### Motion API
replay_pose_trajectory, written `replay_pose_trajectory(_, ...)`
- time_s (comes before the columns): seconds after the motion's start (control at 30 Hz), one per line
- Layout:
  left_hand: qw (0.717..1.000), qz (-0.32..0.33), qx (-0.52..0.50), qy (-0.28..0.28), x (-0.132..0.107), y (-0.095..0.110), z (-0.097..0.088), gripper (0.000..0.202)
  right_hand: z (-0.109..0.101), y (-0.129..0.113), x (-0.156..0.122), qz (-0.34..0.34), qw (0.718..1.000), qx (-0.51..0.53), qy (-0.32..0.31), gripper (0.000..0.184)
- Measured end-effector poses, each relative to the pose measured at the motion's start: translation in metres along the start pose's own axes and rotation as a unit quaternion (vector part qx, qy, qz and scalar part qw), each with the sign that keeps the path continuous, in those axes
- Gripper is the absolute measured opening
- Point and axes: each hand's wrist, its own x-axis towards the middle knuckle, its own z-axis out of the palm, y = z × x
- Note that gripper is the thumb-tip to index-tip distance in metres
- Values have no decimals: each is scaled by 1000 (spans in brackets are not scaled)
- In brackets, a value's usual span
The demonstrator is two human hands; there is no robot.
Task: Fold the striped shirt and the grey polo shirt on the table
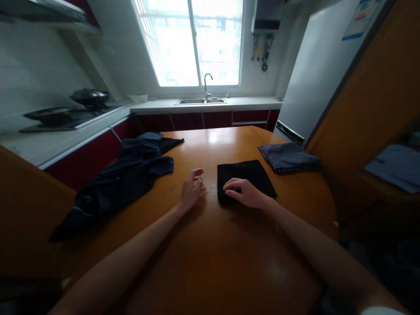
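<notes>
A black folded cloth point(247, 174) lies on the orange wooden table point(210, 253). My right hand point(245, 192) rests flat on the cloth's near edge, fingers stretched out to the left. My left hand point(192, 190) hovers just left of the cloth, over the bare table, with its fingers loosely curled and apart and nothing in them. A heap of unfolded dark blue clothes point(124, 177) lies on the table's left side. A folded blue-grey garment point(288, 157) sits at the table's far right.
Behind the table runs a counter with a sink and tap point(206, 94) under a bright window. A stove with dark pans point(70, 111) stands at the left. At the right are a white fridge point(315, 74) and a wooden cabinet holding folded light blue cloth point(397, 166).
</notes>
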Motion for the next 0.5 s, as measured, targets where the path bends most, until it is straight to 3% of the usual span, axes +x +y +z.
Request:
replay_pose_trajectory(0.1,998,35,2,-54,-6,7,-5,28,2,-13,-7,-46,996,-70,12,26)
replay_pose_trajectory(0.2,979,86,50,-176,-14,14,-4,25,-11,-5,-15,-20,986,-160,-44,55)
replay_pose_trajectory(0.27,967,113,80,-215,-17,17,-1,27,-16,3,-18,9,978,-183,-103,65)
replay_pose_trajectory(0.37,979,94,63,-168,-17,16,3,31,-18,11,-18,41,981,-141,-128,42)
replay_pose_trajectory(0.43,991,64,42,-111,-14,14,2,32,-19,14,-15,69,990,-81,-98,28)
replay_pose_trajectory(0.5,995,59,44,-62,-12,13,0,30,-20,19,-10,115,992,-12,-50,31)
